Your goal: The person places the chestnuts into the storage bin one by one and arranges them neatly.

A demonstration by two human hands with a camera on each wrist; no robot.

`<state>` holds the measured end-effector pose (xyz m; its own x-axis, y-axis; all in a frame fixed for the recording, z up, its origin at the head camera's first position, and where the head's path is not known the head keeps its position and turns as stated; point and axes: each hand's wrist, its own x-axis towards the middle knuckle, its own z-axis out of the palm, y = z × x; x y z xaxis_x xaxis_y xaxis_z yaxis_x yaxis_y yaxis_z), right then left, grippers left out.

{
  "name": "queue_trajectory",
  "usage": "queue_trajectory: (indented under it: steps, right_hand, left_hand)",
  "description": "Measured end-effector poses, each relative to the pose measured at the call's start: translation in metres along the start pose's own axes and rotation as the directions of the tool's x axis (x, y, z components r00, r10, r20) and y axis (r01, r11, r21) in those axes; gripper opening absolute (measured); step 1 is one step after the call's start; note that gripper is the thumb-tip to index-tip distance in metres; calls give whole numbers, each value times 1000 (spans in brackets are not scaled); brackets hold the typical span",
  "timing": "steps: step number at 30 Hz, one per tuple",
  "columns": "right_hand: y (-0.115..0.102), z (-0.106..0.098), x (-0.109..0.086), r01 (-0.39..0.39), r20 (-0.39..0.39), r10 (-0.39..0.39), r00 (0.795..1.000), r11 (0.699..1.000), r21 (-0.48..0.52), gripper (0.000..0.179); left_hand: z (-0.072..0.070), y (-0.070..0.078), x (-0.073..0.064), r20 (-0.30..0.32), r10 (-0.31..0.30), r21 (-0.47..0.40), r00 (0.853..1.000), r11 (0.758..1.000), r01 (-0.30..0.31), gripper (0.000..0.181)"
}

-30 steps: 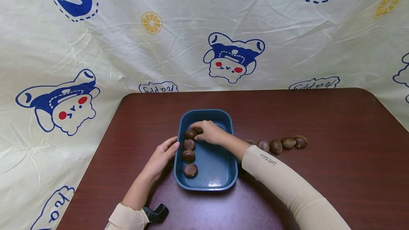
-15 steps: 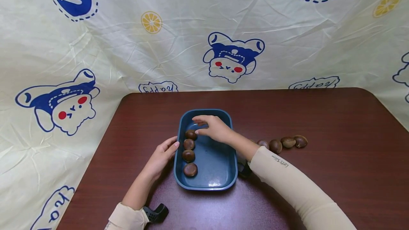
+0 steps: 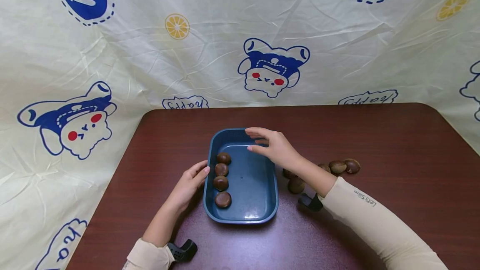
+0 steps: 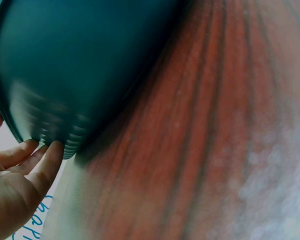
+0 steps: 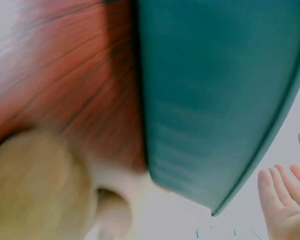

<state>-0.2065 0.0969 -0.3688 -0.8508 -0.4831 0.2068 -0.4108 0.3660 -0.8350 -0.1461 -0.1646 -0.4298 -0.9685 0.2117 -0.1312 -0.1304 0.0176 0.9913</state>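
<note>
In the head view, a blue rectangular tray point(image 3: 255, 195) lies on the table, with several brown chestnuts point(image 3: 221, 183) lined up along its inner left side. My left hand point(image 3: 190, 180) rests its fingers against the tray's left wall. In the left wrist view, the fingertips point(image 4: 52, 150) touch the outer wall. Over the tray's far right corner hovers my right hand point(image 3: 275, 147), fingers extended and nothing held. The right wrist view shows that same hand point(image 5: 287, 202) beyond the tray's rim, its fingers apart from it.
More chestnuts point(image 3: 337, 166) sit on the brown table point(image 3: 393, 203) right of the tray, partly hidden by the right forearm. Another chestnut point(image 5: 42, 185) appears blurred and close in the right wrist view. A patterned white cloth point(image 3: 210, 66) hangs behind the table.
My right hand has moved right from the upper end of the chestnut row to over the tray's right rim, its fingers spreading. The left hand has stayed in place.
</note>
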Motion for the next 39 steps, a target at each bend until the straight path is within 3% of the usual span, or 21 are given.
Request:
queue_trajectory:
  steps: [12, 23, 32, 39]
  right_hand:
    - [18, -36, -54, -48, -61, 42, 997, 993, -106, 46]
    - [32, -39, -102, -85, -44, 78, 996, 976, -201, 34]
    - [46, -33, -118, 9, 33, -3, 999, 980, -199, 29]
    - [52, -29, -121, 20, 69, 3, 998, 945, -326, 33]
  left_hand:
    - [0, 0, 0, -13, -1, 16, 1000, 1000, 2, 43]
    - [1, 1, 0, -9, 0, -6, 1000, 1000, -1, 43]
    - [1, 1, 0, -11, 1, -2, 1000, 1000, -1, 43]
    - [1, 1, -1, -1, -3, -19, 1000, 1000, 3, 44]
